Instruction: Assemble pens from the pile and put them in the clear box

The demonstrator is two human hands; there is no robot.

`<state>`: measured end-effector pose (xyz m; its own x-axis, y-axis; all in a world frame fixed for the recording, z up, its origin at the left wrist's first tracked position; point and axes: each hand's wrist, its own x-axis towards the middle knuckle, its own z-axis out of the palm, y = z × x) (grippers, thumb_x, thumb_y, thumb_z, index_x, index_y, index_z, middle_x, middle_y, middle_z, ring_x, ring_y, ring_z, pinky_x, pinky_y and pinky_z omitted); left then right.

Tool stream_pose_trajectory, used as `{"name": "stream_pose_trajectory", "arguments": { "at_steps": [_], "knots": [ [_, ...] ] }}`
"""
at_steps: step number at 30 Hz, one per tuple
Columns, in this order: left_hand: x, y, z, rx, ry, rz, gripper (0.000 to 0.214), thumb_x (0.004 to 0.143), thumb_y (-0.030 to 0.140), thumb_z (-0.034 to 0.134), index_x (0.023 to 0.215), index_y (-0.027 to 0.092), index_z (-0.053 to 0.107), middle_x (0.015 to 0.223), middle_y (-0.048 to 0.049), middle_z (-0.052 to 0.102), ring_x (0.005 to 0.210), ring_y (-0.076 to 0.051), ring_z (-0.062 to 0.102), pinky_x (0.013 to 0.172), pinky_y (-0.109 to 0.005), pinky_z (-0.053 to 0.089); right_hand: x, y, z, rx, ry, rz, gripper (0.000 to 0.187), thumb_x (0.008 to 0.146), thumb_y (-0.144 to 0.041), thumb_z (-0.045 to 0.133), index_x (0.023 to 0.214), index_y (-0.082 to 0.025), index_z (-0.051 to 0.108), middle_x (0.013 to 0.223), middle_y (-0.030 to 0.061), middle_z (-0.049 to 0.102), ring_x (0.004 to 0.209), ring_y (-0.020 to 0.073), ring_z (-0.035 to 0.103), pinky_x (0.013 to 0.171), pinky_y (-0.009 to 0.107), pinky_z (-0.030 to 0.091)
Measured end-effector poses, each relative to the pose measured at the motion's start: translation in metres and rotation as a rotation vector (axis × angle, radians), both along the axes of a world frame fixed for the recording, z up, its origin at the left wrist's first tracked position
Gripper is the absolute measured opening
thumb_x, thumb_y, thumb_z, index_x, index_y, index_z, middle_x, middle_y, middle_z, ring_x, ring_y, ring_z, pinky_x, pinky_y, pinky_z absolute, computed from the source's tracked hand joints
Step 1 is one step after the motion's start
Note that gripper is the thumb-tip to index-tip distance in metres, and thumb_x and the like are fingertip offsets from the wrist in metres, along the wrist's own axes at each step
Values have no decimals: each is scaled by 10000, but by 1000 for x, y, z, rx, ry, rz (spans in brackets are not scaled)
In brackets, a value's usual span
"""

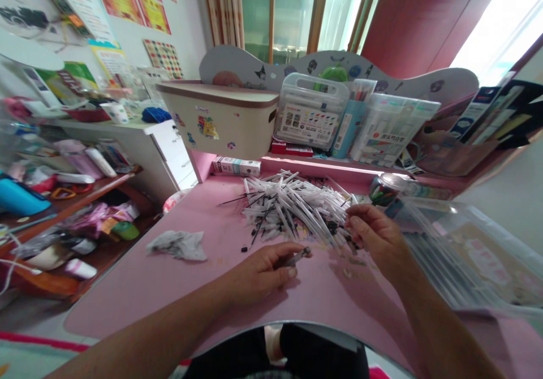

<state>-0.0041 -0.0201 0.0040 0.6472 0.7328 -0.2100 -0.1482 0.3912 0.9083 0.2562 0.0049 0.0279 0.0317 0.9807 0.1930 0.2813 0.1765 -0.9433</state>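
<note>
My left hand (261,274) is over the desk front, thumb and fingers closed on a short, clear pen barrel (297,257) with a dark end. My right hand (375,235) is at the right edge of a heap of pen parts (288,203), its thumb and fingers pinched together. Whatever lies between those fingertips is too small or hidden to name. White and clear tubes, black pieces and thin dark refills make up the heap. One small black piece (244,249) rests apart at its front left.
On the pink desk (139,288), a crumpled white tissue (178,245) lies left. At right stand a drink can (385,189) and a clear plastic box (475,254) of dark rods. A cream bin (220,119) and marker cases (311,113) line the shelf behind.
</note>
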Motion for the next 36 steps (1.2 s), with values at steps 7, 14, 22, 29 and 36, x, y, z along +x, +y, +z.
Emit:
{"name": "stream_pose_trajectory", "arguments": {
  "at_steps": [7,14,22,29,36],
  "knots": [
    [4,3,-4,-18,-12,170,301,846,374,689,1089,198,663,797,20,531,589,-51,420,517,-179,279,43,14,0,-244,-1086,63,169,848,-190,525,743,-176,656,741,48,651,673,161,554,583,267,291],
    [3,10,-10,-75,-1,251,403,789,417,734,1109,203,616,760,24,571,482,-40,395,412,-172,239,33,13,-5,-440,-1285,75,111,803,-189,551,856,-185,649,887,86,682,796,217,608,576,282,248],
    [1,10,-12,-73,-59,164,428,755,321,754,1126,209,573,654,58,528,468,-71,494,419,-179,402,26,10,-2,-293,-1210,111,69,771,-203,542,730,-181,593,726,53,622,673,180,544,566,283,255],
    [0,9,-7,-45,69,111,473,760,265,705,1204,209,552,646,52,571,424,-78,515,402,-186,402,-16,-8,-4,-285,-128,441,87,716,-249,574,773,-202,528,629,-40,528,506,102,497,485,226,378],
    [1,8,-1,-46,39,120,354,788,330,722,1102,216,606,793,33,578,456,-25,433,407,-163,285,-47,-10,-20,-296,307,368,190,667,-172,669,731,-209,493,612,-68,544,455,78,517,446,208,427]
  ]
}}
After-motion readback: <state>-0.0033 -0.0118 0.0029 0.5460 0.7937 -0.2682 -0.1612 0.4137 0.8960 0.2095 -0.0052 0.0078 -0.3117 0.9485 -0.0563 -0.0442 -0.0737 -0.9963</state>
